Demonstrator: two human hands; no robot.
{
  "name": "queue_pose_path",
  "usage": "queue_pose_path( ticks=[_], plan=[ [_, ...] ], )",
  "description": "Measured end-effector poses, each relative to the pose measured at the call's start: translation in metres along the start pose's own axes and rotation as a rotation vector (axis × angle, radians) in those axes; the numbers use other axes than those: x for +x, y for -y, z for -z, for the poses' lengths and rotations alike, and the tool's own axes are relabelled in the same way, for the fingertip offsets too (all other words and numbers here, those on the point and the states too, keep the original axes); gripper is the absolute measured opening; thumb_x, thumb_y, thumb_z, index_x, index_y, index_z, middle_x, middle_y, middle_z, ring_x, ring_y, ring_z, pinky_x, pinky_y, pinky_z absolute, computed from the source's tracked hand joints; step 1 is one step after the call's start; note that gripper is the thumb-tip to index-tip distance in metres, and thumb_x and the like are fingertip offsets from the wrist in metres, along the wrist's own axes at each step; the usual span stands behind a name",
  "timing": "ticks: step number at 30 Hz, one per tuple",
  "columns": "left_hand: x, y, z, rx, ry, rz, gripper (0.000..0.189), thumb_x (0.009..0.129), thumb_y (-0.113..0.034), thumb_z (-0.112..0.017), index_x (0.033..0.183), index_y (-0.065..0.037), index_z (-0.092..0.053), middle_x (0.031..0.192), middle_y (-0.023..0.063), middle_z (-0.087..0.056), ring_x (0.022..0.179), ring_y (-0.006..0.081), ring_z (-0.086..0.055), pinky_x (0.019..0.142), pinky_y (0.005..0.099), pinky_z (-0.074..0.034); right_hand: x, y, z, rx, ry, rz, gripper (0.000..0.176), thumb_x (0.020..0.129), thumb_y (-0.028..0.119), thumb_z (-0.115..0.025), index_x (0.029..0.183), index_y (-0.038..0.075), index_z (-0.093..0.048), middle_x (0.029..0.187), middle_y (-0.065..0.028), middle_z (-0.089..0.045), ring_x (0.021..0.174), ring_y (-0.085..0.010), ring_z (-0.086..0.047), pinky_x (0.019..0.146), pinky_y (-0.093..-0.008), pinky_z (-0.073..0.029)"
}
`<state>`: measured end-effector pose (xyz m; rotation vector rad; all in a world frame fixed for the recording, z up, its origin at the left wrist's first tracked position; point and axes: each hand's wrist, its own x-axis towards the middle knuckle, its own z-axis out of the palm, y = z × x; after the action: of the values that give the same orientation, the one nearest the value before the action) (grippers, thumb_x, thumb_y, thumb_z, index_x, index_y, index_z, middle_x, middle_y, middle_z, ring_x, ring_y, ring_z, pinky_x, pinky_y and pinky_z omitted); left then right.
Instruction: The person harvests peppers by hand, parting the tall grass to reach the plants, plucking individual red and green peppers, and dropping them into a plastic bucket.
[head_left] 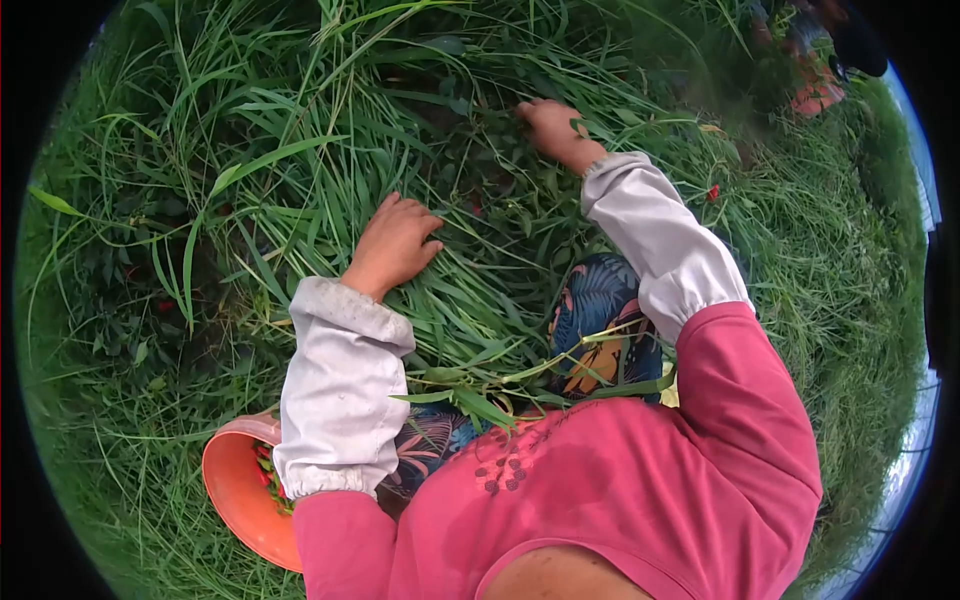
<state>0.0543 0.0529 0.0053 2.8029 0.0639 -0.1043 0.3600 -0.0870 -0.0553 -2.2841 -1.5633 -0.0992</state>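
My left hand [392, 245] lies palm down on long green grass [330, 180], its fingers stretched out and the thumb apart, pressing the blades over. Farther forward and to the right, my right hand [562, 135] reaches into a leafy dark green plant [500, 150]. Its fingers are curled in and their tips are partly hidden among leaves, so what they hold cannot be made out. A small red pepper [476, 206] shows among the stems between the two hands.
An orange bucket [235, 490] with red and green peppers [268, 472] stands beside my left sleeve. Another red spot [713, 192] shows in grass right of my right forearm. Grass stems [530, 375] cross my lap. Part of another person [815, 85] is at the upper right.
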Motion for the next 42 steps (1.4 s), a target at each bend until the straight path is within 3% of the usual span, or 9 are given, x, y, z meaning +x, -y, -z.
queue_pose_path(
  ticks=[9,19,24,25,27,30,33,38,42],
  plan=[
    [0.001,-0.003,0.000,0.011,-0.010,0.008,0.031,0.082,-0.022,-0.070,0.108,-0.006,-0.068,0.112,0.0102,-0.065,0.118,0.0282,-0.053,0.112,0.0483,-0.030,0.004,0.000,-0.019,0.204,0.238,-0.621,0.030,0.080,0.025,-0.061,0.099,0.003,-0.069,0.105,-0.0214,-0.067,0.100,-0.0405,-0.063,0.086,-0.0461,-0.051],
    [0.001,-0.005,0.006,0.006,0.012,0.027,0.032,0.083,-0.022,-0.069,0.110,-0.006,-0.068,0.114,0.0111,-0.065,0.119,0.0303,-0.053,0.113,0.0495,-0.029,-0.018,0.013,-0.008,0.027,0.006,-0.358,0.018,0.079,0.008,-0.056,0.094,0.003,-0.063,0.093,-0.0214,-0.067,0.090,-0.0413,-0.063,0.078,-0.0510,-0.049],
    [-0.007,-0.022,0.031,-0.450,-0.201,0.103,0.026,0.087,-0.017,-0.068,0.110,-0.004,-0.068,0.111,0.0115,-0.066,0.107,0.0274,-0.062,0.100,0.0389,-0.045,-0.026,0.020,0.003,0.021,-0.076,-0.201,0.019,0.086,0.017,-0.057,0.096,0.003,-0.066,0.095,-0.0198,-0.068,0.086,-0.0391,-0.066,0.076,-0.0458,-0.052],
    [-0.010,-0.030,0.041,-0.558,-0.288,0.099,0.026,0.089,-0.016,-0.067,0.109,0.000,-0.068,0.105,0.0102,-0.069,0.093,0.0221,-0.065,0.082,0.0320,-0.052,-0.027,0.022,0.003,0.193,-0.060,-0.323,0.023,0.086,0.021,-0.059,0.100,0.005,-0.068,0.095,-0.0183,-0.069,0.086,-0.0383,-0.066,0.077,-0.0448,-0.052],
    [-0.016,-0.036,0.050,-0.741,-0.368,0.143,0.024,0.090,-0.015,-0.066,0.109,0.000,-0.068,0.102,0.0085,-0.069,0.090,0.0178,-0.065,0.080,0.0288,-0.051,-0.025,0.020,0.006,0.534,-0.043,-0.561,0.035,0.087,0.035,-0.063,0.109,0.009,-0.071,0.096,-0.0148,-0.071,0.088,-0.0361,-0.067,0.080,-0.0414,-0.051],
    [-0.030,-0.048,0.064,-1.017,-0.470,0.196,0.020,0.093,-0.010,-0.064,0.110,0.001,-0.068,0.102,0.0064,-0.071,0.094,0.0116,-0.066,0.085,0.0253,-0.051,-0.021,-0.013,-0.035,0.777,-0.193,-0.728,0.033,0.085,0.023,-0.069,0.108,0.001,-0.070,0.098,-0.0154,-0.073,0.088,-0.0241,-0.069,0.080,-0.0331,-0.050],
    [-0.054,-0.066,0.083,-0.998,-0.413,0.212,0.019,0.094,-0.011,-0.064,0.106,0.002,-0.068,0.099,0.0059,-0.071,0.093,0.0105,-0.065,0.082,0.0239,-0.051,-0.019,-0.015,-0.023,0.883,-0.216,-0.711,0.028,0.080,0.013,-0.070,0.106,0.002,-0.072,0.095,-0.0093,-0.073,0.084,-0.0157,-0.067,0.078,-0.0290,-0.051],
    [-0.110,-0.086,0.114,-0.835,-0.360,0.171,0.020,0.093,-0.015,-0.063,0.106,0.000,-0.069,0.093,0.0058,-0.070,0.085,0.0122,-0.065,0.074,0.0268,-0.051,-0.027,0.018,0.041,0.255,-0.177,-0.539,0.036,0.079,0.022,-0.068,0.112,0.009,-0.070,0.092,-0.0113,-0.072,0.081,-0.0213,-0.068,0.079,-0.0321,-0.051],
    [-0.152,-0.098,0.112,-0.788,-0.315,0.131,0.021,0.094,-0.017,-0.062,0.107,-0.001,-0.068,0.094,0.0073,-0.069,0.084,0.0158,-0.066,0.075,0.0288,-0.051,-0.007,0.043,0.085,0.534,-0.292,-0.398,0.038,0.082,0.017,-0.062,0.116,0.002,-0.065,0.070,0.0009,-0.053,0.063,-0.0085,-0.054,0.059,-0.0272,-0.044]
  ],
)
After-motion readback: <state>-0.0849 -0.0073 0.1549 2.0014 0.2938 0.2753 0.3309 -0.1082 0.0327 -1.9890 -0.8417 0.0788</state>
